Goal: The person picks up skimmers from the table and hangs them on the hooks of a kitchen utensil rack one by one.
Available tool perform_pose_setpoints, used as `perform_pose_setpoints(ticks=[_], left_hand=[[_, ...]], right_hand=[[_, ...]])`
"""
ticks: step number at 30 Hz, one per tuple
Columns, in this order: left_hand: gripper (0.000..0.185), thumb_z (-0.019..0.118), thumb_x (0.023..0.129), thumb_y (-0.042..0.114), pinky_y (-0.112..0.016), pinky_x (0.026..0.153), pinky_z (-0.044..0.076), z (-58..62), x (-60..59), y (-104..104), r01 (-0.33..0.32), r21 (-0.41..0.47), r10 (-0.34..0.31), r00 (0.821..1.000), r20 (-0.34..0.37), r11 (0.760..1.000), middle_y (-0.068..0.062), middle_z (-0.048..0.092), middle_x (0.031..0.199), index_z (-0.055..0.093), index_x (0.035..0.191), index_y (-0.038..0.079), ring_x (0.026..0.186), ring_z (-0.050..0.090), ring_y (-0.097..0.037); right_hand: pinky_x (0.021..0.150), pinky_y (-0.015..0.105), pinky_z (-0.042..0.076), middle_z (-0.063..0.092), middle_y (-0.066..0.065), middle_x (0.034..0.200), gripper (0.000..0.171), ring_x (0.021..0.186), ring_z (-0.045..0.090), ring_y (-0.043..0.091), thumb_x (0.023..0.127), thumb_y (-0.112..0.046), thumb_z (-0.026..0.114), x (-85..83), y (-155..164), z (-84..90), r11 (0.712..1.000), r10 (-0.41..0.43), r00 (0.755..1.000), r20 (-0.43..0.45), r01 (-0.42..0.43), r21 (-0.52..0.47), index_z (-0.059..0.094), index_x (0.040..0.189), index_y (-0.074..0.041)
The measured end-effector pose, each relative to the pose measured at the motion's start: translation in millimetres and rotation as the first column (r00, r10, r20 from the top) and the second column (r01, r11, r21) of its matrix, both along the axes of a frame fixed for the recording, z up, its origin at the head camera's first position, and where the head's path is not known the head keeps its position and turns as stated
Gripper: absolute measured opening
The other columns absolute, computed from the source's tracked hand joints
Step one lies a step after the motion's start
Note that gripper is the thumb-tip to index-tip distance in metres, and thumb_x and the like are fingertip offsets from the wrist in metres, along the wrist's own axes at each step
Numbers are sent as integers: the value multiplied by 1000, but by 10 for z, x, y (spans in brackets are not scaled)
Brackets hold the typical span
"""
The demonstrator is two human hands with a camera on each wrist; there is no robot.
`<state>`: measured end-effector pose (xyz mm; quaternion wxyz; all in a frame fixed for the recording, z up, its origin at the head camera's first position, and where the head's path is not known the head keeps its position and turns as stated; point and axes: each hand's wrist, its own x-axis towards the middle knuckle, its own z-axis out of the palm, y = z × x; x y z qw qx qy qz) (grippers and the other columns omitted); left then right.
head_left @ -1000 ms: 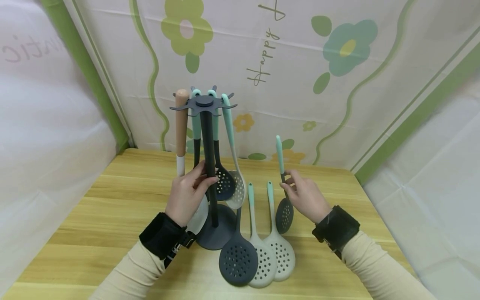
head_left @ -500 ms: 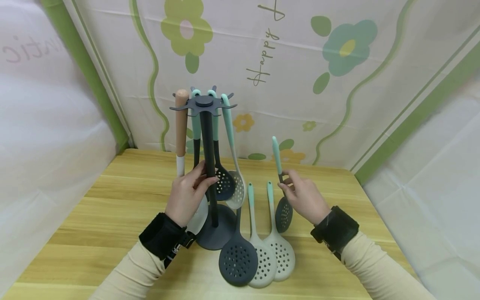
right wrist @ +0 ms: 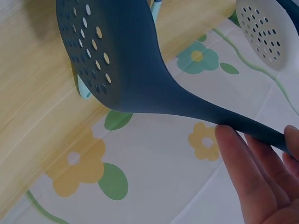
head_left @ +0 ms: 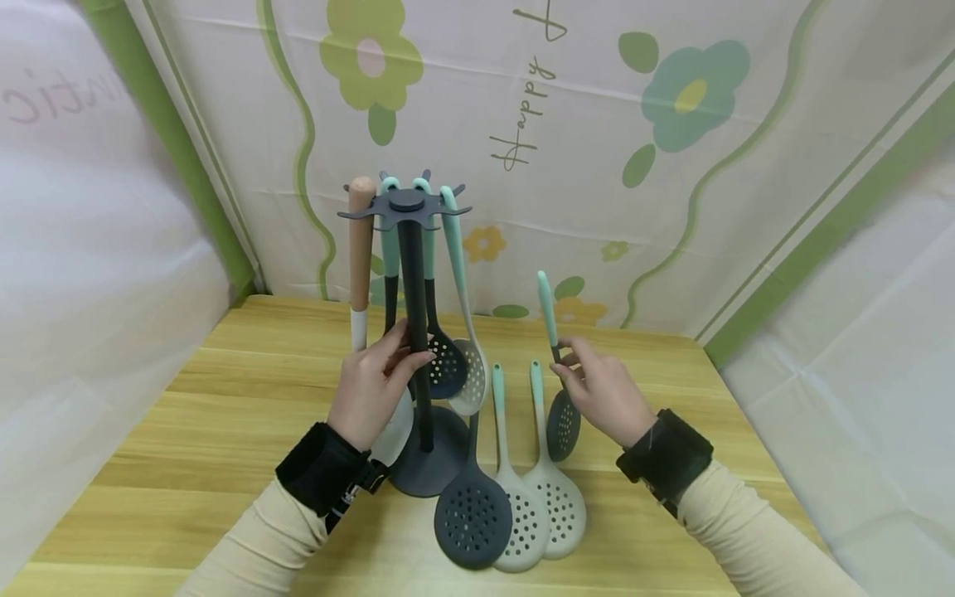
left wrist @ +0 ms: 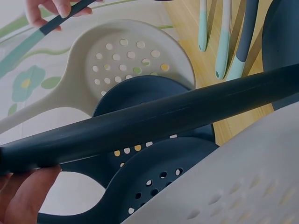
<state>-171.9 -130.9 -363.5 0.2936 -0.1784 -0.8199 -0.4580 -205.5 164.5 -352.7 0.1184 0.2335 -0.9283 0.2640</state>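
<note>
My left hand (head_left: 373,385) grips the black pole (head_left: 414,274) of a utensil stand, with the thumb in front. From the stand's hooked top hang a wooden-handled utensil (head_left: 361,249) and several mint-handled ones, among them a dark slotted spoon (head_left: 446,365) and a pale slotted ladle (head_left: 472,377). To the right, my right hand (head_left: 608,390) pinches a dark skimmer (head_left: 564,427) by its shaft, mint handle up and perforated head down. In the right wrist view that skimmer (right wrist: 121,60) shows large, thumb and fingers on its shaft (right wrist: 247,126). It is apart from the stand.
On the wooden table (head_left: 224,431) lie a dark skimmer (head_left: 473,518) and two pale skimmers, one left (head_left: 522,531) and one right (head_left: 563,506), heads overlapping, between the hands. The stand's round base (head_left: 448,464) is behind them. A flowered cloth (head_left: 582,166) hangs behind the table.
The skimmer in my right hand has shifted slightly left, and its handle top leans more to the left. My left hand stays on the pole.
</note>
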Motion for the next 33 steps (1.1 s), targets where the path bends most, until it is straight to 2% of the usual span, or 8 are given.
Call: perform_pose_setpoints(ticks=[12, 20, 33], left_hand=[[34, 70, 91, 9, -37, 75, 63, -9, -14, 2, 1, 4, -1, 999, -38, 1000, -17, 74, 106, 65, 123, -1, 93, 75, -28], [38, 73, 89, 10, -36, 71, 63, -27, -25, -6, -19, -19, 19, 999, -39, 1000, -19, 74, 107, 64, 124, -4, 91, 75, -28], [34, 72, 90, 9, -36, 72, 64, -16, -22, 4, -11, -10, 10, 999, -40, 1000, -18, 74, 105, 65, 121, -3, 92, 75, -29]], right_hand=[[68, 45, 63, 73, 23, 99, 27, 84, 73, 34, 98, -7, 61, -1, -16, 39, 1000, 7, 1000, -22, -7, 2, 54, 122, 2], [67, 44, 63, 73, 22, 98, 25, 82, 73, 34, 97, -5, 60, 6, -16, 60, 1000, 29, 999, -46, -29, 0, 54, 120, 0], [63, 41, 62, 72, 23, 96, 28, 78, 73, 31, 97, -5, 61, 11, -18, 111, 999, 35, 997, -74, -35, 2, 53, 123, 4]])
